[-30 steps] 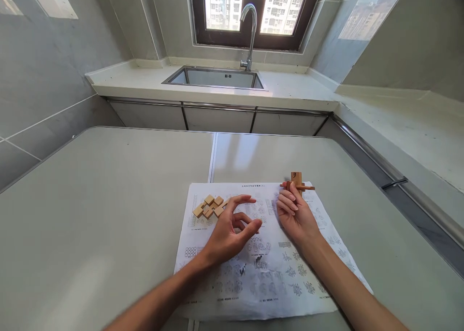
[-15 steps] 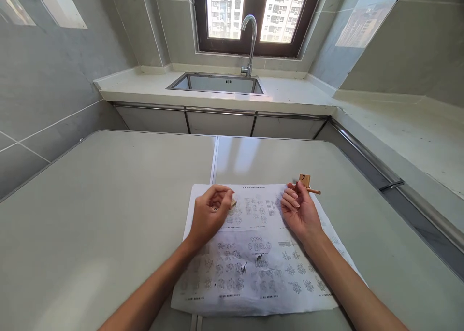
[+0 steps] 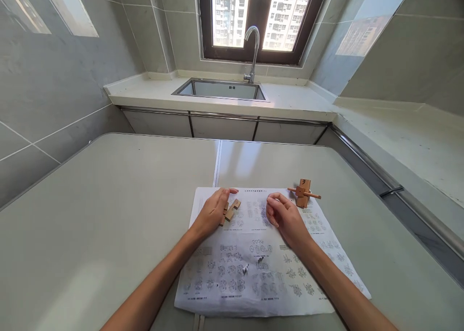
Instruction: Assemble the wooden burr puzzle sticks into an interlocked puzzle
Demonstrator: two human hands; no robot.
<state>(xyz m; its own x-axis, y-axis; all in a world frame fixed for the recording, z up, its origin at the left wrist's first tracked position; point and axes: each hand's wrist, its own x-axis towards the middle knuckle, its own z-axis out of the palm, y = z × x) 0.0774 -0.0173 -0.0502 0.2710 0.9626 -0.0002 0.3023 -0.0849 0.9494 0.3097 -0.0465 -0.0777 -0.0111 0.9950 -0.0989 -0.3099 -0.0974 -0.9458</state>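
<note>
Left hand (image 3: 212,214) lies palm-down on the wooden puzzle pieces (image 3: 231,210), fingers draped over them, gripping nothing that I can see. Right hand (image 3: 284,218) hovers at three o'clock of them, fingers loosely curled, empty. Those pieces sit on the printed sheet (image 3: 264,273); they look light, stiff and smooth, best pinched across the flat faces. At one o'clock from the right hand stands a wooden block with a dowel (image 3: 303,194), top-heavy by the look. The grey desk (image 3: 108,200) carries it all.
</note>
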